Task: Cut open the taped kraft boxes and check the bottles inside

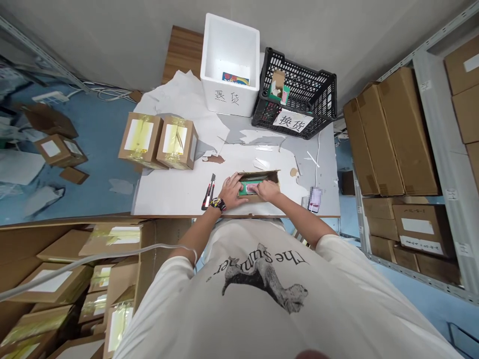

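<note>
In the head view, an open cardboard box (256, 198) lies on the table close to my body. A small green and pink carton (247, 188) sits inside it. My left hand (231, 191) grips the box's left end, its fingers over the edge. My right hand (267, 190) is closed at the right side, with a digit against the carton; its other fingers are partly hidden. A red and black utility knife (208, 193) lies left of my left hand, blade out.
Two taped cardboard boxes (177, 143) stand at the table's left. Behind are a white foam box (230, 102) and a black plastic crate (320, 112), each holding packaging. A phone (315, 200) lies right. Shelved cartons (406, 132) and a large box of parcels (149, 234) flank the table.
</note>
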Tool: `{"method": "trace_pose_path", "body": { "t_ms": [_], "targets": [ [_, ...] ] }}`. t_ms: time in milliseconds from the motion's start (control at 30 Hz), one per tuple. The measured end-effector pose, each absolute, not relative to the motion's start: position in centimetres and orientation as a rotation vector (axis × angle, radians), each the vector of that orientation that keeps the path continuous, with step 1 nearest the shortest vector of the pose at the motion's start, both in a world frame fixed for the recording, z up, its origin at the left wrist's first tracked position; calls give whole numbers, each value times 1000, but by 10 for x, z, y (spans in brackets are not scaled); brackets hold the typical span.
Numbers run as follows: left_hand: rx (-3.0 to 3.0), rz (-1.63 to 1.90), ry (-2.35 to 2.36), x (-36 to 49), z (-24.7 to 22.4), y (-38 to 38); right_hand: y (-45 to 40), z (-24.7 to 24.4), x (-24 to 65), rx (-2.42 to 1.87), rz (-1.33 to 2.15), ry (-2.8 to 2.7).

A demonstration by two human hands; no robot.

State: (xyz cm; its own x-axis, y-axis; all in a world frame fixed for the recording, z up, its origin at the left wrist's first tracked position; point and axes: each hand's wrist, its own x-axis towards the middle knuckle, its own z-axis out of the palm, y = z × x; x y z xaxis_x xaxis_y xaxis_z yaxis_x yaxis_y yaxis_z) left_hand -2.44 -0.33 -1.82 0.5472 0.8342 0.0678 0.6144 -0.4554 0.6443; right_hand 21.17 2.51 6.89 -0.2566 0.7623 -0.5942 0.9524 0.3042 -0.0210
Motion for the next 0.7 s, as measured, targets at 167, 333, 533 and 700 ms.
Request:
{"method": "trace_pose_path", "body": {
  "t_ms": [167,333,533,700],
  "targets": [
    [2219,500,1171,-24,-19,-2,44,67,187,1463,-481,2193],
    [2186,510,1182,-24,-24,-5,50,54,175,1193,-487,2333],
    [2134,585,1194,-22,-32,-9,43,38,166,1429,-594,2307],
    [2141,601,1178,-22,-36,-4,50,33,153,1310,-543,2266]
  ]
}}
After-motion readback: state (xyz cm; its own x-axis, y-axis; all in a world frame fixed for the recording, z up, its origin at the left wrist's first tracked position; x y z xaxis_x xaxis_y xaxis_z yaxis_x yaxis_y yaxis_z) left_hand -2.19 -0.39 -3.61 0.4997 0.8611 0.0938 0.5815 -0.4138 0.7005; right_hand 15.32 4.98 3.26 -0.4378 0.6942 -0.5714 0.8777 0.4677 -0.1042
